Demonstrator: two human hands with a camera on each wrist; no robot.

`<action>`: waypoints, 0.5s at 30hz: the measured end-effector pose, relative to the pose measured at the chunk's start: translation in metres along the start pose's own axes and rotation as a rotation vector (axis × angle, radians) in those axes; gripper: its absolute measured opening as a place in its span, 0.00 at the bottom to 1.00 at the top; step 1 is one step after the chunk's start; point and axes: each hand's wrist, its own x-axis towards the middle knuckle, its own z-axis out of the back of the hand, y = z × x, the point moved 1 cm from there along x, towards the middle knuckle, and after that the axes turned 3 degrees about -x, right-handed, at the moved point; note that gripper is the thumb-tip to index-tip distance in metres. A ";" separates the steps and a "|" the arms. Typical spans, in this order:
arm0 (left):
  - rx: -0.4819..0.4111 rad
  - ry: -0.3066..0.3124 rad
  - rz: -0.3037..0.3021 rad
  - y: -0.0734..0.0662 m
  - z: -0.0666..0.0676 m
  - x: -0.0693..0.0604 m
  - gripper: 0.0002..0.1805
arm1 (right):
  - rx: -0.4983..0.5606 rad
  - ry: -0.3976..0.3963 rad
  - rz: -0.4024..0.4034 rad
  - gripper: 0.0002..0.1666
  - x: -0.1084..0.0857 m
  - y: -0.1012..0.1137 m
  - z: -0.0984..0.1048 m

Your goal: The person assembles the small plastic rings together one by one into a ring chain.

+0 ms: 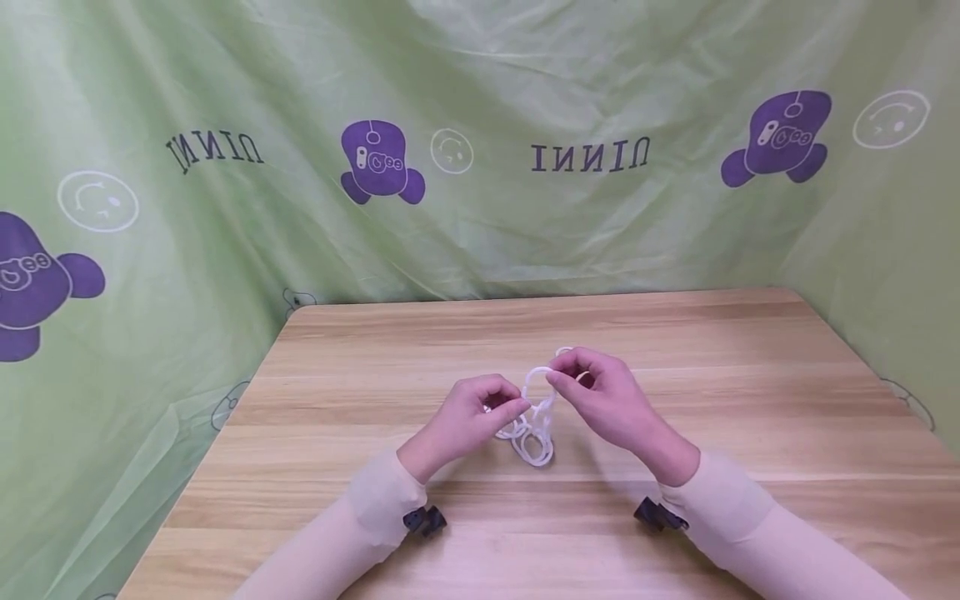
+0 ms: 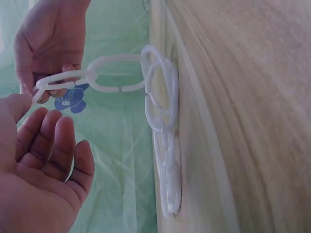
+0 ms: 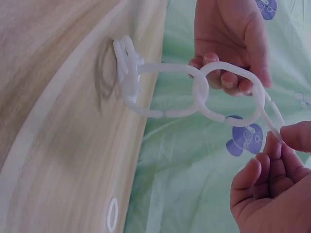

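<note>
A white plastic chain (image 1: 534,450) of oval links hangs between the two hands, its lower links heaped on the table. Each link visible up close has a small gap in one side. My right hand (image 1: 607,400) pinches the top link (image 3: 273,119) between thumb and forefinger. Close by on the left, my left hand (image 1: 472,412) holds the chain's upper end with its thumb and forefinger; its other fingers are loosely bent in the left wrist view. The exact contact of the left fingertips is partly hidden.
A loose white link (image 3: 112,214) lies on the table apart from the chain, mostly hidden behind the right hand in the head view. The wooden table (image 1: 360,358) ends at a green printed curtain (image 1: 480,233). Dark wrist cameras (image 1: 425,521) sit under both sleeves.
</note>
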 end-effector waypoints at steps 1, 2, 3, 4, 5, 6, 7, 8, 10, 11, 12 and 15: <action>-0.011 -0.003 0.018 0.001 0.000 0.000 0.05 | 0.005 -0.004 0.000 0.06 0.000 0.000 -0.001; -0.028 -0.004 0.038 0.002 0.000 -0.001 0.05 | 0.011 -0.008 0.000 0.06 0.001 -0.001 -0.003; -0.046 -0.005 0.058 0.002 0.000 -0.001 0.05 | 0.015 -0.013 -0.003 0.06 0.001 -0.001 -0.004; -0.066 -0.004 0.077 0.003 0.001 -0.001 0.05 | 0.019 -0.019 -0.006 0.06 0.001 -0.001 -0.006; -0.088 -0.001 0.095 0.004 0.001 -0.001 0.05 | 0.024 -0.024 -0.011 0.06 0.001 -0.002 -0.007; -0.106 0.001 0.108 0.004 0.001 -0.002 0.05 | 0.029 -0.028 -0.014 0.06 0.002 -0.002 -0.009; -0.118 0.001 0.119 0.005 0.001 -0.002 0.05 | 0.034 -0.030 -0.017 0.07 0.001 -0.002 -0.010; -0.130 0.002 0.122 0.006 0.002 -0.002 0.05 | 0.037 -0.031 -0.020 0.07 0.001 -0.002 -0.011; -0.140 -0.001 0.121 0.007 0.003 -0.001 0.05 | 0.037 -0.031 -0.023 0.08 0.001 -0.004 -0.012; -0.143 -0.005 0.117 0.008 0.004 -0.001 0.06 | 0.033 -0.026 -0.022 0.08 0.002 -0.005 -0.012; -0.142 -0.010 0.113 0.008 0.005 0.000 0.06 | 0.029 -0.020 -0.021 0.08 0.002 -0.006 -0.012; -0.147 -0.032 0.115 0.008 0.010 0.001 0.06 | 0.002 0.005 -0.026 0.07 0.002 -0.011 -0.008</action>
